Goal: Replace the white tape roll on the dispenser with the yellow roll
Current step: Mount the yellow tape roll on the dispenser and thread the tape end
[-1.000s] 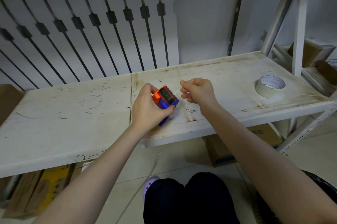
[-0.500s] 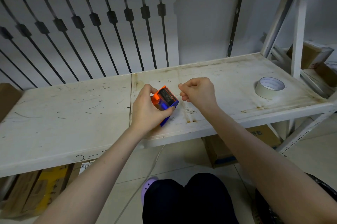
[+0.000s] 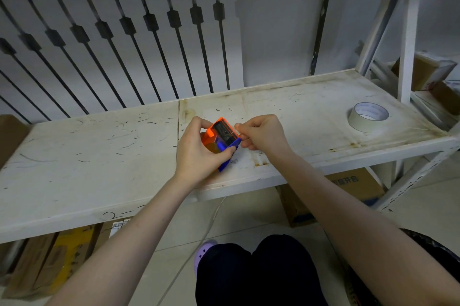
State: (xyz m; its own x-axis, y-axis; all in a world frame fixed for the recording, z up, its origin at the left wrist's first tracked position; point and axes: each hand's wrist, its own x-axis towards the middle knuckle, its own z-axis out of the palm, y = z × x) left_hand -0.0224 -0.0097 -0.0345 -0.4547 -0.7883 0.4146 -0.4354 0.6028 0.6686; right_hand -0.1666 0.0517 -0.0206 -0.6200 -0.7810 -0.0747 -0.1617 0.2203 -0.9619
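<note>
My left hand (image 3: 199,151) grips an orange and blue tape dispenser (image 3: 221,135), holding it just above the white shelf (image 3: 99,156). An amber-yellow roll (image 3: 212,147) shows inside it, mostly hidden by my fingers. My right hand (image 3: 263,134) is directly to the right of the dispenser's toothed front. Its thumb and forefinger pinch a thin, clear end of tape at the blade. A white tape roll (image 3: 368,118) lies flat on the shelf at the far right, apart from both hands.
A white radiator (image 3: 124,39) and a pipe (image 3: 321,19) stand behind the shelf. The shelf's upright post (image 3: 408,32) rises at the right, with cardboard boxes (image 3: 428,71) beyond it. More boxes (image 3: 348,188) sit on the floor under the shelf, near my knees (image 3: 254,273).
My right hand has drawn in leftward, closing the gap to the dispenser's front. My left hand has tipped the dispenser slightly. The white roll has not moved.
</note>
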